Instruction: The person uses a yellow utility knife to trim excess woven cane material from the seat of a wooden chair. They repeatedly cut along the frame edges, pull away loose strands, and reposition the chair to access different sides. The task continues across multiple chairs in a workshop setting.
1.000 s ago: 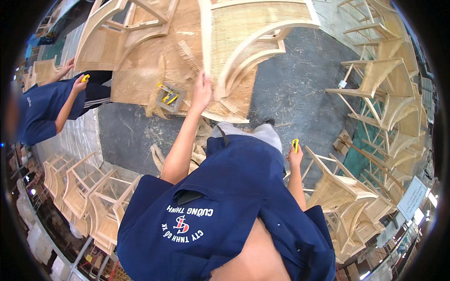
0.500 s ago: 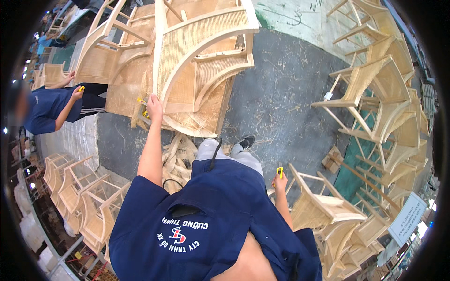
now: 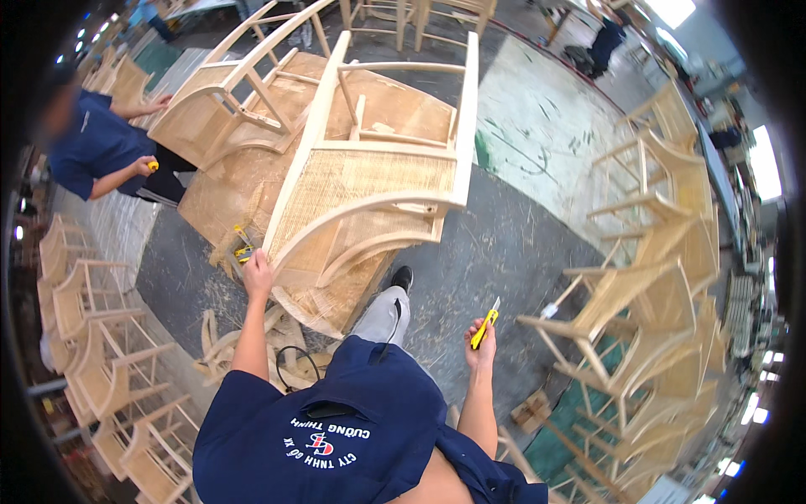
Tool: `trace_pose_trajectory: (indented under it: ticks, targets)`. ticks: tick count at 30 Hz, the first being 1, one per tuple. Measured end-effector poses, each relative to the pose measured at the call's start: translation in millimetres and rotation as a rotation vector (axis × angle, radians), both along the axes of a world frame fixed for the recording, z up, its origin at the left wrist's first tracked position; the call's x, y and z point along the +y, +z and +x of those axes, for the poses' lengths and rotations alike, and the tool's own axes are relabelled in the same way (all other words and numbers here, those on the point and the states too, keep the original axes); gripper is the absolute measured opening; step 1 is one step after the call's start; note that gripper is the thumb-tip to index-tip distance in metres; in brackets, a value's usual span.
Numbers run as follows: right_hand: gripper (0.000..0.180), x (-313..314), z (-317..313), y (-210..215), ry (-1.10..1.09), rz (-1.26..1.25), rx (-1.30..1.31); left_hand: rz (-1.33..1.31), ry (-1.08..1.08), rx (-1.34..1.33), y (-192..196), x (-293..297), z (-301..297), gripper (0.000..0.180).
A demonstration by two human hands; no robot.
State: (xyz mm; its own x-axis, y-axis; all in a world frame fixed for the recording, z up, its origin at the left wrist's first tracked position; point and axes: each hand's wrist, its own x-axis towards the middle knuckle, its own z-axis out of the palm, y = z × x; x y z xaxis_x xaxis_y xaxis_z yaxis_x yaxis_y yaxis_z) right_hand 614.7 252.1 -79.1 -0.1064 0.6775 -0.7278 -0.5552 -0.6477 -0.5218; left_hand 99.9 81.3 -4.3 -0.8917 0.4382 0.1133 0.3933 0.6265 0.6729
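Note:
A pale wooden chair (image 3: 357, 174) with a woven ribbed seat lies tipped over on a wood-topped bench (image 3: 214, 197) in front of me. My left hand (image 3: 258, 275) is closed round the near left corner of its frame. In my right hand (image 3: 480, 344), held out over the floor to the right, is a yellow utility knife (image 3: 485, 329) with its blade out, pointing up and away from the chair. More yellow-handled tools (image 3: 243, 245) lie at the bench's near left edge, beside my left hand.
Across the bench at left, a co-worker holds a second chair (image 3: 201, 109) and a yellow tool. Rows of chairs stand to my left and right (image 3: 663, 294). Fibre strips (image 3: 222, 349) heap below the bench. A small wooden block (image 3: 531, 412) lies on the floor.
My right hand has risen forward with the knife, its blade now plainly visible. My left hand still grips the chair. The view has shifted, showing more of the room ahead.

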Motion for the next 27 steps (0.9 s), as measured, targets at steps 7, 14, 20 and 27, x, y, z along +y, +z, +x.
trace_pose_trajectory:
  ticks: [7, 14, 20, 27]
  targets:
    - [0.02, 170, -77, 5, 0.151, -0.012, 0.111, -0.259, 0.116, 0.26, 26, -6, 2, 0.035]
    - [0.026, 344, -170, 38, 0.27, 0.1, 0.182, -0.047, 0.421, 0.279, 51, 98, 65, 0.042]
    - [0.025, 427, -258, 79, 0.643, 0.206, 0.452, 0.24, 0.396, 0.168, 41, 242, 183, 0.052]
    - [0.031, 502, -301, 77, 0.787, 0.263, 0.522, 0.944, 0.502, -0.966, 23, 381, 272, 0.049]
